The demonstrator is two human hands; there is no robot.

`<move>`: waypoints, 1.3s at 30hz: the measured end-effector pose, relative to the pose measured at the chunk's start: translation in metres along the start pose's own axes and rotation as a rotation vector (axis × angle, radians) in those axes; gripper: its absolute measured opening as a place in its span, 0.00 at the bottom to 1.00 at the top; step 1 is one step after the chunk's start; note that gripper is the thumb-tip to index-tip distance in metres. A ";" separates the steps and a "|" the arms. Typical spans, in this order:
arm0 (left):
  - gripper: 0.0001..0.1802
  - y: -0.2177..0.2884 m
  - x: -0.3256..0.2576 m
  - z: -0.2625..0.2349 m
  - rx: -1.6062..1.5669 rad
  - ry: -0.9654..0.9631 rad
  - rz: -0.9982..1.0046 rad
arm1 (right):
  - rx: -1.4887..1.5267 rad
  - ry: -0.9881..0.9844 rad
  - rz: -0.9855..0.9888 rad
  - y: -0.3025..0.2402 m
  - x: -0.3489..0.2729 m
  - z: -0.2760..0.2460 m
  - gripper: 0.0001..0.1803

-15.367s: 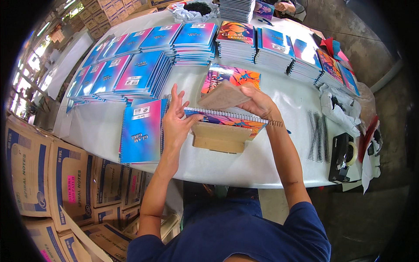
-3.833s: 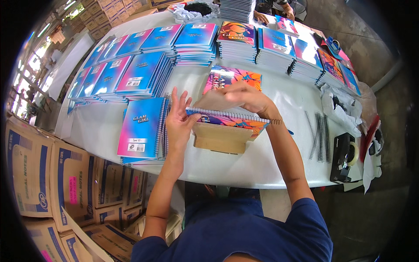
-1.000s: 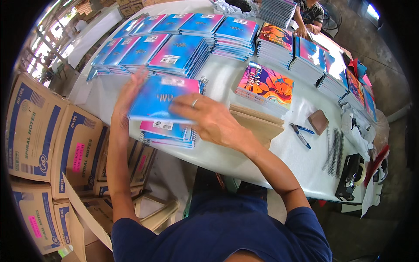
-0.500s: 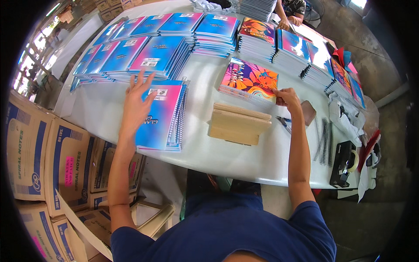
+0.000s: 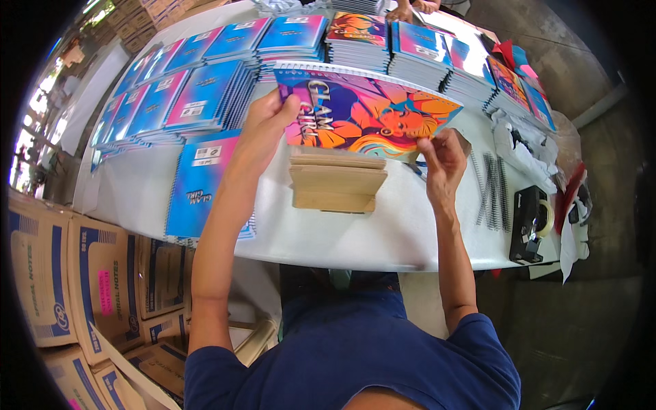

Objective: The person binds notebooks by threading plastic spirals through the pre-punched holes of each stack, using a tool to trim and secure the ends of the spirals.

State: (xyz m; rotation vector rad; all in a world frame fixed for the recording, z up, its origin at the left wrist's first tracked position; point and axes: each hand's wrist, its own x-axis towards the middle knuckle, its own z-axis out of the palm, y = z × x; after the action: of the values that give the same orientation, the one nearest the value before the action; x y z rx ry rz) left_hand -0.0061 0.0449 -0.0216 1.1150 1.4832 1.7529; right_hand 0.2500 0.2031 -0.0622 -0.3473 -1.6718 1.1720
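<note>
Between my two hands, raised above the table, is a spiral notebook (image 5: 362,116) with an orange and purple illustrated cover, its wire binding along the far edge. My left hand (image 5: 273,116) grips its left end, thumb on the cover. The lower right corner is pinched by my right hand (image 5: 443,156), thumb on top. Just below the notebook stands a folded brown cardboard piece (image 5: 335,184). By my left forearm lies a stack of blue and pink spiral notebooks (image 5: 195,188), partly hidden by that arm.
Rows of stacked notebooks (image 5: 205,89) line the far side. At the right are loose wire spirals (image 5: 492,191), a black tape dispenser (image 5: 527,225) and crumpled plastic (image 5: 516,147). Cardboard boxes (image 5: 102,273) are piled at lower left. Another person's hands (image 5: 410,10) show at the far edge.
My left hand has left the blue and pink stack and moved right to the illustrated notebook. That notebook has come up off the table, now held at both ends.
</note>
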 end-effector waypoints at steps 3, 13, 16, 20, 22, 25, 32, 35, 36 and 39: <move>0.15 0.004 -0.022 0.006 0.117 -0.085 0.005 | 0.143 -0.019 0.073 0.011 -0.023 -0.008 0.09; 0.44 -0.088 -0.080 0.042 -0.086 0.208 0.038 | -0.372 -0.483 0.269 0.021 -0.063 -0.003 0.23; 0.49 -0.117 -0.085 0.023 -0.024 0.278 0.020 | -0.539 -0.503 -0.024 0.026 -0.039 -0.036 0.22; 0.45 -0.069 -0.082 0.025 0.167 0.388 0.238 | -1.246 0.112 0.132 0.075 0.008 -0.144 0.09; 0.45 -0.057 -0.077 0.029 0.212 0.392 0.326 | -1.504 0.092 0.183 0.099 0.006 -0.175 0.10; 0.45 -0.036 -0.074 0.037 0.299 0.400 0.392 | -1.511 -0.021 0.298 0.130 0.007 -0.207 0.13; 0.41 0.002 -0.061 0.069 0.840 0.223 0.542 | -1.109 -0.078 0.320 0.094 0.037 -0.214 0.07; 0.37 0.018 -0.048 0.113 1.174 0.044 0.521 | -0.619 -0.243 0.168 0.027 0.038 -0.145 0.07; 0.35 0.018 -0.042 0.123 1.241 -0.016 0.514 | -0.484 -0.324 0.116 -0.002 0.033 -0.113 0.09; 0.31 0.002 -0.027 0.136 1.429 -0.168 0.476 | -0.365 -0.330 0.164 -0.030 0.019 -0.067 0.09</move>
State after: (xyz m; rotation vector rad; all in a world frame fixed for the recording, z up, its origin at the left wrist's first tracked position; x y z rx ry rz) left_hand 0.1260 0.0878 -0.0217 2.3211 2.5163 0.5177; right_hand 0.3073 0.2366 -0.0264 -0.5490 -2.1892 1.0806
